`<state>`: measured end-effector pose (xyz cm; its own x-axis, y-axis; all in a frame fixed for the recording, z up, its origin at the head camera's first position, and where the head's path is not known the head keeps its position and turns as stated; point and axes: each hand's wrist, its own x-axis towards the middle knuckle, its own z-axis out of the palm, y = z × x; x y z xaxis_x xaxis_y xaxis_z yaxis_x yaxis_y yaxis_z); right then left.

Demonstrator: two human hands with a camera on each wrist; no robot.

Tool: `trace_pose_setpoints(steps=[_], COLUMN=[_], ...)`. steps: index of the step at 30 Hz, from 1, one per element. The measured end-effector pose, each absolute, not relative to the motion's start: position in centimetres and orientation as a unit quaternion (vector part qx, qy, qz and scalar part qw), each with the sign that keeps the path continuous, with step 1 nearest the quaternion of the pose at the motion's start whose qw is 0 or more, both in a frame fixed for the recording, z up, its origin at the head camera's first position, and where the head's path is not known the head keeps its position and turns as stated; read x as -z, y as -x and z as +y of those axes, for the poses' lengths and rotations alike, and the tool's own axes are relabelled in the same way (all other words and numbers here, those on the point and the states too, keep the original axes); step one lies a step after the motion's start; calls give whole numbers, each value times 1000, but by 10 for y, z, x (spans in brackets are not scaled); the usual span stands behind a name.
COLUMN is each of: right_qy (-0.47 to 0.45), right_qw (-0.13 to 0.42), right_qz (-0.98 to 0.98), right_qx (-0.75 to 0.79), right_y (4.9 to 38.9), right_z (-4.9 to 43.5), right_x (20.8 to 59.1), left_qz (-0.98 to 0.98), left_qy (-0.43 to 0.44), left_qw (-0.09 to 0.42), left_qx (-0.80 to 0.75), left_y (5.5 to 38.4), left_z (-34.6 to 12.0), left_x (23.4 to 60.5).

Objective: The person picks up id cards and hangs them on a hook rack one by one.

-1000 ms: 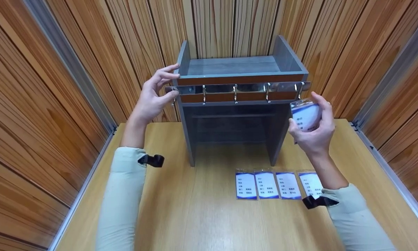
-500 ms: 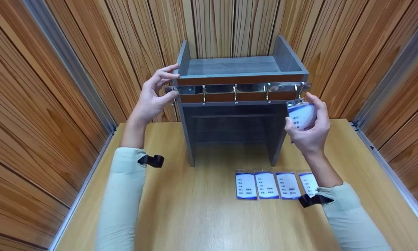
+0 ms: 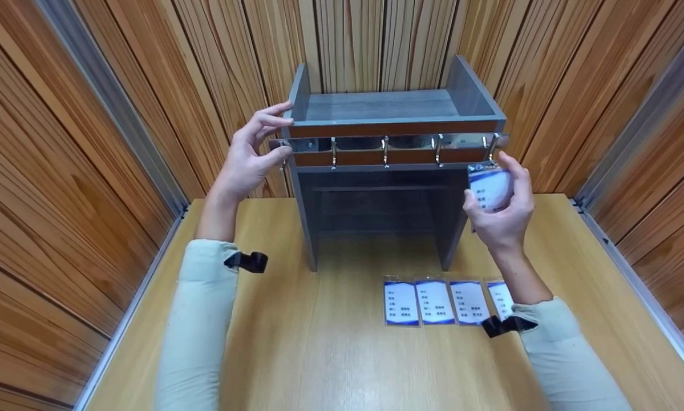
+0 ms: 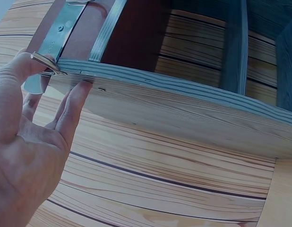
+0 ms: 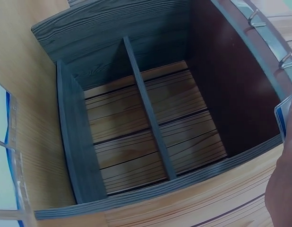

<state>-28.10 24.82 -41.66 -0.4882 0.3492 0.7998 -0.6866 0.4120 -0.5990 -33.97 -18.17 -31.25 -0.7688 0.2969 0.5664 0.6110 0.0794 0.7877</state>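
In the head view my right hand (image 3: 504, 208) grips an ID badge in a clear plastic holder (image 3: 490, 185), thumb on its left edge and fingers round its right. The badge's top edge is right at the lower end of the rightmost hook (image 3: 493, 149). Only a corner of this badge (image 5: 281, 120) shows in the right wrist view. My left hand (image 3: 256, 151) holds the left front edge of a grey shelf (image 3: 399, 105). Its thumb lies at the end of the metal hook rail (image 3: 361, 144), and its fingers (image 4: 73, 111) press the side panel.
Several more ID badges (image 3: 401, 302) lie in a row on the wooden table (image 3: 330, 354), before the shelf's right leg. The rightmost is partly covered by my right wrist. Wood-plank walls (image 3: 79, 171) enclose the table at the back and sides.
My right hand has moved slightly left with the badge, bringing its top closer under the rightmost hook. The left hand has stayed on the shelf edge.
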Motion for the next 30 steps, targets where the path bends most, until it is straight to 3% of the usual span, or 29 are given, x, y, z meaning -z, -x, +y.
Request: trace_pose_setpoints(steps=[30], right_qy=[-113], right_qw=[477], right_qz=[-722], right_qx=[-488], right_y=[278], right_z=[260], right_x=[433], left_qz=[-724], left_qy=[317], left_qw=[138], left_qx=[596], left_y=[340], left_z=[-174], left_x=[313])
